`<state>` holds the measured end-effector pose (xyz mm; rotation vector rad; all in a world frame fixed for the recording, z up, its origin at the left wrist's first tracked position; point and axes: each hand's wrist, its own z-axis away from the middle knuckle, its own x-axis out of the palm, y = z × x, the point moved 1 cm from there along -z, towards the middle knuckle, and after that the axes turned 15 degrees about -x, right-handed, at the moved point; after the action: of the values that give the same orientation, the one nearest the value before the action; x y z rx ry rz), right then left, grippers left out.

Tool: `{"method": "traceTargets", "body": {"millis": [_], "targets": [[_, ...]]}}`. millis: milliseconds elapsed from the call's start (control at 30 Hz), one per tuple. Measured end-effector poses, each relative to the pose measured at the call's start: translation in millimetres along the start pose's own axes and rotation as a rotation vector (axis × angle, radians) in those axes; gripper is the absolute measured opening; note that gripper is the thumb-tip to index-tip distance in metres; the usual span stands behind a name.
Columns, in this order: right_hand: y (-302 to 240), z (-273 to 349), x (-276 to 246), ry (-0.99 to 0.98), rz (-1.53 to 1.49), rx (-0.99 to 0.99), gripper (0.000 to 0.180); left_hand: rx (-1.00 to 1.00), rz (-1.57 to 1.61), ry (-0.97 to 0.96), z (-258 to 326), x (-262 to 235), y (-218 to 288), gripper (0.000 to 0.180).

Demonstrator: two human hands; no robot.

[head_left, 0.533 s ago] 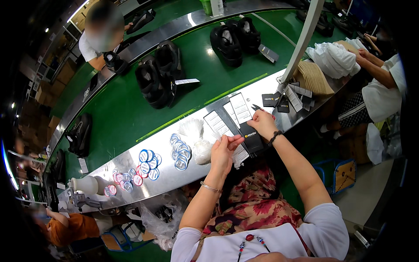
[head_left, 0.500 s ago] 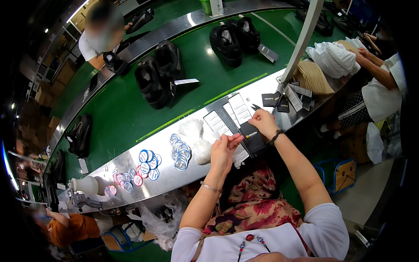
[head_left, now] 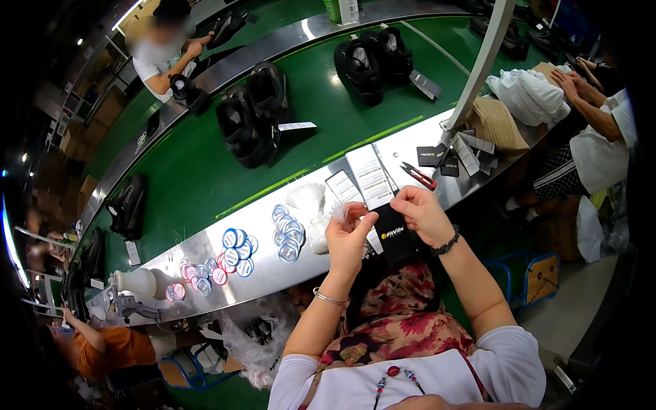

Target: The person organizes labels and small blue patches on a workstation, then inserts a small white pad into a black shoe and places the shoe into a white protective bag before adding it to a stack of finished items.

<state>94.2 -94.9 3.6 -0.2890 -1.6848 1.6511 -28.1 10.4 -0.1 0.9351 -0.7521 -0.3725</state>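
1. While the person works at the shiny desk [head_left: 263,219], I see both hands close together near its edge.
2. The right hand [head_left: 427,217] has its fingers closed on the top right corner of a black card [head_left: 395,240].
3. That card is between the two hands, and its bottom end pokes past the desk's edge.
4. A white card [head_left: 370,176] with rows of print meets its top.
5. The left hand [head_left: 346,240] has bent fingers, with the thumb near the black card's left side. I can't tell if they pinch anything.
6. Red snips [head_left: 419,177] lie on the desk, above the right hand.
7. Left of the left hand are clear strings [head_left: 316,229], then round blue-edged stickers [head_left: 289,239].
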Motion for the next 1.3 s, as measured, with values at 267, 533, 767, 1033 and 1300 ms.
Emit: {"method": "traceTargets", "body": {"millis": [267,533,767,1033,1300], "targets": [[1.1,7.0,22.4,0.045,0.107,-0.284,0.009,0.066,-0.293,-0.054,7.7,-18.0,-4.2,0.035],[-23.9,15.4,26.4,-0.250,0.772,-0.436,0.012,0.062,-0.393,-0.051,11.3,-21.8,3.0,0.036],[-25.6,13.1,31.7,-0.270,1.008,-0.813,0.011,0.444,-0.717,0.037,11.1,-22.9,5.1,0.017],[-18.5,11.2,25.8,-0.275,0.595,-0.342,0.010,0.016,-0.337,-0.129,12.3,-13.6,6.1,0.009],[16.1,16.9,15.0,-0.223,0.745,-0.511,0.009,0.068,-0.542,-0.040,15.7,-16.7,-23.0,0.010]]}}
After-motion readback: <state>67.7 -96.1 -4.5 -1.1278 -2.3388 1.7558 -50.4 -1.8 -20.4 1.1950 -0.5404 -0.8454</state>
